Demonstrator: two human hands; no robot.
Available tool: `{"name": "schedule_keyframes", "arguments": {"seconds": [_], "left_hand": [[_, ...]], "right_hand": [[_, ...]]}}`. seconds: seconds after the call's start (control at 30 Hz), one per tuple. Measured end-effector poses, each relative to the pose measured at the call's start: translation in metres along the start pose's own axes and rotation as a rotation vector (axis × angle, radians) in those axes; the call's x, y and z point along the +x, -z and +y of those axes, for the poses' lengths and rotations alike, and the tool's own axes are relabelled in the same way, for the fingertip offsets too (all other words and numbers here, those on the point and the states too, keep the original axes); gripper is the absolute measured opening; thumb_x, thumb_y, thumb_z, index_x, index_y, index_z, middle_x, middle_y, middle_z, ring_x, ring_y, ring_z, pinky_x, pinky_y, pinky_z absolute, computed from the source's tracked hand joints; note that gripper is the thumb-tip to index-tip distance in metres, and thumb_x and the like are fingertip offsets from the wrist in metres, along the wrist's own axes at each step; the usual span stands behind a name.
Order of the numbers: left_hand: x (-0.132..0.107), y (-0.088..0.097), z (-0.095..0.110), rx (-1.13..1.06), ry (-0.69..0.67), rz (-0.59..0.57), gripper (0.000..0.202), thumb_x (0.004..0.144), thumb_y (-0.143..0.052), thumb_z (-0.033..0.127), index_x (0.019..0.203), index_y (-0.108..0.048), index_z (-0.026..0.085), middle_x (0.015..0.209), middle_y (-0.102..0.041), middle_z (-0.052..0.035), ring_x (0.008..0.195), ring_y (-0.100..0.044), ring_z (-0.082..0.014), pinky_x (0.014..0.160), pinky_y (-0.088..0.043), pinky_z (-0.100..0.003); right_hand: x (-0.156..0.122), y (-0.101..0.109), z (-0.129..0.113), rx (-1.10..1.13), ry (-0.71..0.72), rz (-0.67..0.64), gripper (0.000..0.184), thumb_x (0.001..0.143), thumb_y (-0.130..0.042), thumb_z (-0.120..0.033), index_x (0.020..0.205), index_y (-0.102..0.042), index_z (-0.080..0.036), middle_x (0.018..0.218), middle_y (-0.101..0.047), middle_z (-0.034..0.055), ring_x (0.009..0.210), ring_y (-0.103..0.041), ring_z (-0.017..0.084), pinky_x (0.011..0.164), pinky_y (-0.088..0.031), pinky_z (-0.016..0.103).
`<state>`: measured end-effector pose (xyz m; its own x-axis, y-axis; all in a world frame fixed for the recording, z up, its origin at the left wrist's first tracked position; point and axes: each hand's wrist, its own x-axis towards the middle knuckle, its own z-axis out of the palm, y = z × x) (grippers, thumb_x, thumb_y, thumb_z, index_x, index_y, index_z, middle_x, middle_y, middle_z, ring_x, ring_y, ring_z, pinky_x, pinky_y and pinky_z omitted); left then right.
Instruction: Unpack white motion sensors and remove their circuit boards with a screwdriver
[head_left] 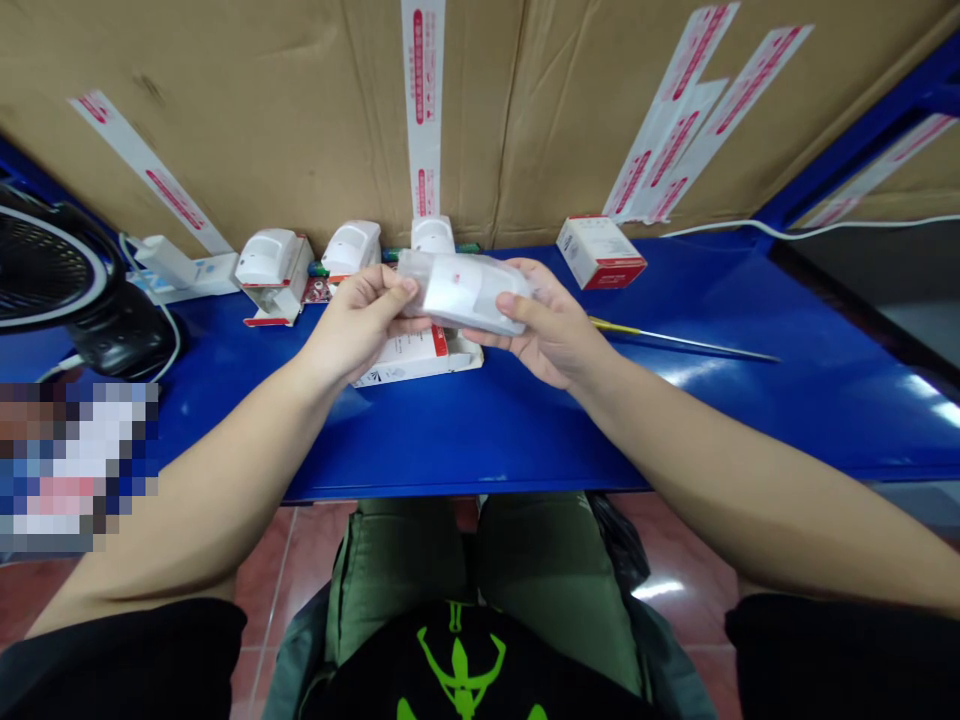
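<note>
My left hand (360, 322) and my right hand (549, 326) both grip a white motion-sensor-like device in a clear plastic bag (465, 291), one at each end, above the blue table. Directly below them lies a flat white-and-red carton (420, 360), partly hidden by my hands. Three similar unbagged white sensors (351, 248) stand in a row behind the hands, the leftmost (268, 257) on a small white-and-red box. A white-and-red carton (600, 252) sits to the far right.
A yellow-handled screwdriver (675, 335) lies right of my right hand. A black fan (52, 270) and white power strip (180, 270) stand at the table's left, with a cable nearby. Taped cardboard (262, 120) rises behind the blue table (465, 440). A pixelated patch covers the lower left.
</note>
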<state>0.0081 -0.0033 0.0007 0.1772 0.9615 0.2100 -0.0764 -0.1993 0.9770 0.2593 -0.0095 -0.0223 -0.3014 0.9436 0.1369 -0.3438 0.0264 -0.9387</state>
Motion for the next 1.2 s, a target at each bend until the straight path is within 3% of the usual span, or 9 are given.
{"name": "schedule_keyframes", "arguments": {"seconds": [0.1,0.2,0.37,0.47,0.7,0.83,1.03,1.13,1.2], "left_hand": [[0.001,0.007,0.001,0.046,0.014,0.011,0.042,0.089,-0.093,0.049,0.090,-0.058,0.026,0.097,-0.078,-0.0019,0.097,-0.082,-0.0217,0.082,-0.078,-0.036],[0.003,0.015,0.003,0.111,0.032,-0.023,0.031,0.095,-0.077,0.050,0.102,-0.057,0.027,0.108,-0.081,-0.0047,0.115,-0.083,-0.0285,0.089,-0.079,-0.043],[0.007,0.023,0.006,0.088,0.111,-0.146,0.048,0.097,-0.061,0.064,0.127,-0.063,0.027,0.123,-0.085,-0.0133,0.130,-0.081,-0.0380,0.091,-0.077,-0.048],[0.008,0.023,0.007,0.054,0.119,-0.150,0.052,0.095,-0.062,0.064,0.130,-0.062,0.026,0.124,-0.085,-0.0158,0.131,-0.081,-0.0409,0.091,-0.078,-0.051],[0.008,0.022,0.009,0.025,0.079,0.008,0.051,0.088,-0.066,0.061,0.121,-0.070,0.022,0.116,-0.087,-0.0145,0.131,-0.083,-0.0395,0.093,-0.080,-0.046],[0.012,0.032,0.007,0.067,0.018,0.087,0.057,0.087,-0.062,0.063,0.131,-0.074,0.028,0.130,-0.087,-0.0104,0.150,-0.072,-0.0381,0.099,-0.078,-0.045],[0.021,0.052,-0.007,0.190,-0.044,-0.008,0.067,0.091,-0.056,0.076,0.144,-0.068,0.035,0.150,-0.081,-0.0076,0.156,-0.067,-0.0377,0.102,-0.075,-0.050],[0.021,0.053,-0.008,0.190,-0.019,-0.019,0.069,0.091,-0.056,0.075,0.146,-0.067,0.034,0.158,-0.077,-0.0073,0.155,-0.067,-0.0379,0.102,-0.074,-0.050],[0.021,0.051,-0.007,0.162,-0.001,0.002,0.066,0.091,-0.059,0.071,0.146,-0.068,0.034,0.159,-0.075,-0.0067,0.154,-0.068,-0.0378,0.106,-0.073,-0.050]], "right_hand": [[-0.001,-0.002,-0.005,0.011,-0.081,-0.010,0.079,0.065,-0.111,-0.054,0.122,-0.059,-0.032,0.147,-0.071,0.0041,0.127,-0.079,0.028,0.089,-0.078,0.042],[-0.001,-0.001,-0.009,-0.020,-0.129,-0.054,0.086,0.063,-0.111,-0.051,0.128,-0.058,-0.033,0.136,-0.075,0.0042,0.113,-0.083,0.026,0.083,-0.077,0.039],[-0.001,0.001,-0.009,-0.098,-0.155,-0.169,0.087,0.066,-0.109,-0.045,0.133,-0.055,-0.032,0.108,-0.076,-0.0009,0.089,-0.082,0.022,0.074,-0.071,0.037],[-0.001,0.002,-0.012,-0.160,-0.123,-0.195,0.081,0.068,-0.107,-0.047,0.129,-0.057,-0.029,0.090,-0.071,-0.0038,0.079,-0.076,0.021,0.066,-0.066,0.034],[-0.003,0.018,-0.040,-0.306,-0.100,-0.161,0.074,0.071,-0.103,-0.041,0.131,-0.062,-0.026,0.093,-0.073,-0.0011,0.077,-0.076,0.021,0.065,-0.064,0.035],[-0.005,0.035,-0.063,-0.416,-0.157,-0.213,0.070,0.069,-0.103,-0.040,0.129,-0.071,-0.023,0.094,-0.076,0.0019,0.072,-0.074,0.021,0.058,-0.063,0.036],[-0.002,0.061,-0.082,-0.635,-0.316,-0.425,0.050,0.060,-0.106,-0.032,0.104,-0.085,-0.025,0.083,-0.081,0.0005,0.064,-0.074,0.021,0.049,-0.060,0.031],[0.000,0.065,-0.076,-0.714,-0.312,-0.531,0.039,0.066,-0.106,-0.034,0.098,-0.085,-0.028,0.089,-0.085,0.0024,0.074,-0.079,0.023,0.055,-0.064,0.033],[-0.001,0.064,-0.071,-0.785,-0.317,-0.535,0.037,0.069,-0.106,-0.039,0.097,-0.084,-0.029,0.090,-0.085,0.0031,0.077,-0.079,0.024,0.057,-0.063,0.034]]}}
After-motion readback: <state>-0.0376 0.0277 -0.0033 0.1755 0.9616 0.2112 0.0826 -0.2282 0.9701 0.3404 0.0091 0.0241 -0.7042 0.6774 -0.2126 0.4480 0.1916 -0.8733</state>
